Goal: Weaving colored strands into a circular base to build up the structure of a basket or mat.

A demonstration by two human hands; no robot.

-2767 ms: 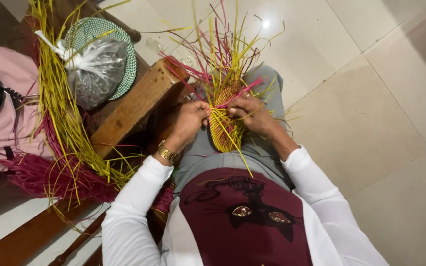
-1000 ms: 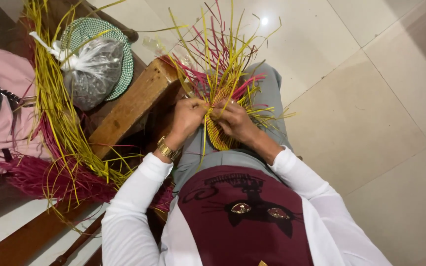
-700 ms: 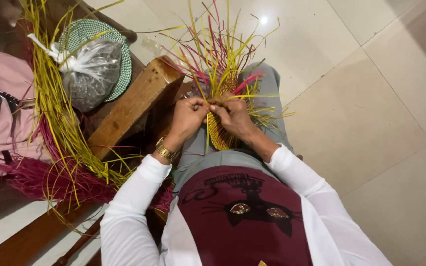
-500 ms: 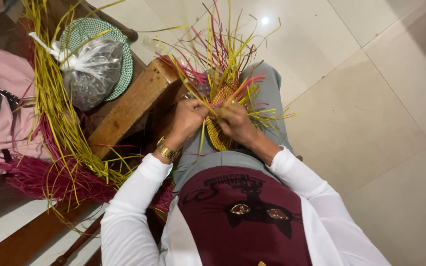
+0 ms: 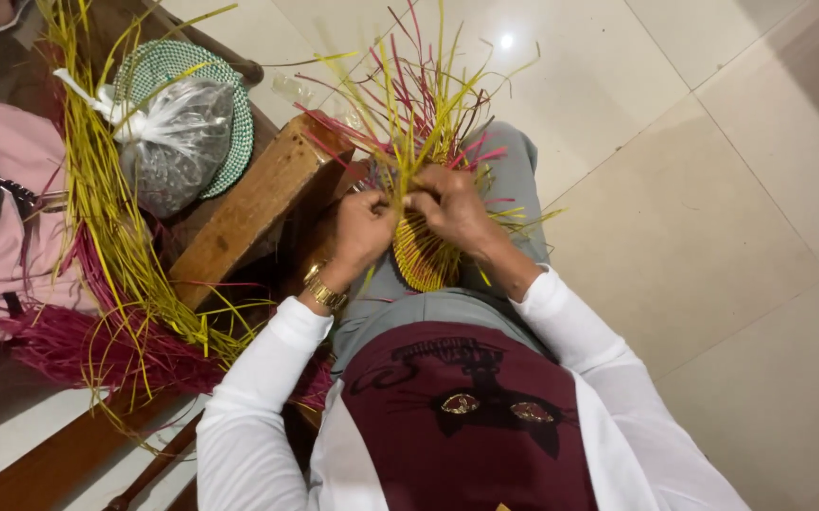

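Both hands, left [image 5: 364, 225] and right [image 5: 452, 206], pinch strands above the basket [image 5: 424, 260], fingers clamped together to keep the weave tight.

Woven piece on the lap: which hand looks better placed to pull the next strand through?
Probably the right hand: its fingers pinch the loose yellow strands at the rim of the woven piece. The left hand mainly braces the piece's side, though the fingertips are partly hidden.

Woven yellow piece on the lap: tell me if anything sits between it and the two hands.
Nothing visible does. The left hand and right hand both grip the woven yellow piece at its top edge, among its own loose yellow and pink strands.
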